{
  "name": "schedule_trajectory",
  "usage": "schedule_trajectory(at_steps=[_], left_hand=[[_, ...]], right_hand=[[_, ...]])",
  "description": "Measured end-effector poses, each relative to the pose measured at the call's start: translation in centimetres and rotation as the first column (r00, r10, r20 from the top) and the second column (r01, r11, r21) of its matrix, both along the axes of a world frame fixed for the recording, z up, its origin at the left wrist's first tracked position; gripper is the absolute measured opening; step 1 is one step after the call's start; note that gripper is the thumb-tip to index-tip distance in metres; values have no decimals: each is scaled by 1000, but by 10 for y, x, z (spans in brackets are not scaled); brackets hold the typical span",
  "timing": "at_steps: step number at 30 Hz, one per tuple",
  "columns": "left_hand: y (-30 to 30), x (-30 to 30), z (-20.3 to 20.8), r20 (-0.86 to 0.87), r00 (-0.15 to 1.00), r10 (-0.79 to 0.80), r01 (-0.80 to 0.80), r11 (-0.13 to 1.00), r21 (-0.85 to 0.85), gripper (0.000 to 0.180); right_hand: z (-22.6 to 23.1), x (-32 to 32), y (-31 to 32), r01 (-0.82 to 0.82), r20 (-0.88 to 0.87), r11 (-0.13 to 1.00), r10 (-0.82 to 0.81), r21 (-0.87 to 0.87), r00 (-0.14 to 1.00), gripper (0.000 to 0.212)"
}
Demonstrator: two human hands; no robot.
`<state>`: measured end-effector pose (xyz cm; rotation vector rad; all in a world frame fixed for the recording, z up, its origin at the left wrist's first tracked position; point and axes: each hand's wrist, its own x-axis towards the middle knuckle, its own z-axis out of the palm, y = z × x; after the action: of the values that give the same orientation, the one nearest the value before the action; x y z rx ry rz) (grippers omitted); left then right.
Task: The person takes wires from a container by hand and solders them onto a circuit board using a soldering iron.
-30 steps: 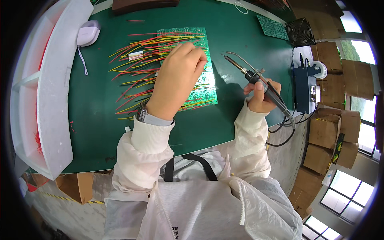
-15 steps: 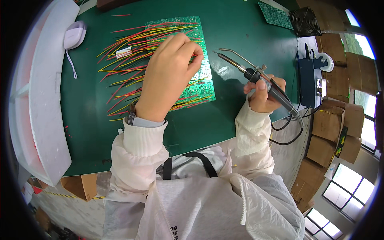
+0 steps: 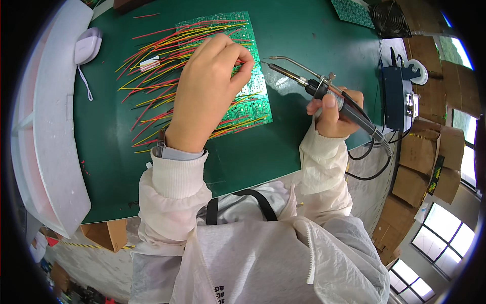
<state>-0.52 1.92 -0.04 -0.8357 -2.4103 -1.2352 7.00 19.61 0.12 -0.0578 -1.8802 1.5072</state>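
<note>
A green circuit board panel [image 3: 259,76] lies on the green work mat. Many thin red, yellow and black wires [image 3: 167,41] fan out from it to the left. My left hand [image 3: 205,88] is over the board, thumb and forefinger pinched on a red wire; the fingers partly cover its end. My right hand [image 3: 331,119] grips a soldering iron [image 3: 318,90] that has a thin metal feed tube clamped along it. The iron's tip points left, near the board's right edge and close to my left fingertips.
A white shelf [image 3: 53,126] lines the left side, next to a lilac case [image 3: 88,45] with a strap. At the right stand a dark blue box with a solder spool [image 3: 400,91] and a black fan [image 3: 389,20]. Another green board [image 3: 353,15] lies at the far right.
The soldering iron's tip has come left, closer to the board and my left fingers. My left hand keeps its pinch over the board. The whole view has shifted slightly.
</note>
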Motion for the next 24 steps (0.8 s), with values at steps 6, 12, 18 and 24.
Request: schedule_trajectory(at_steps=[6,12,18,24], left_hand=[[-2,0,2,18,1000,-8,8,1000,-14,10],[-1,1,2,8,1000,12,-11,999,-41,10],[1,0,-2,-39,999,26,-26,1000,2,12],[0,1,2,-9,1000,19,-19,999,-49,9]], right_hand=[[1,0,-1,-37,9,999,37,-29,999,30],[0,0,1,-38,3,999,38,-13,999,30],[-1,0,0,-43,-7,999,43,-3,999,30],[-1,-1,-1,-38,-8,999,38,-19,999,30]])
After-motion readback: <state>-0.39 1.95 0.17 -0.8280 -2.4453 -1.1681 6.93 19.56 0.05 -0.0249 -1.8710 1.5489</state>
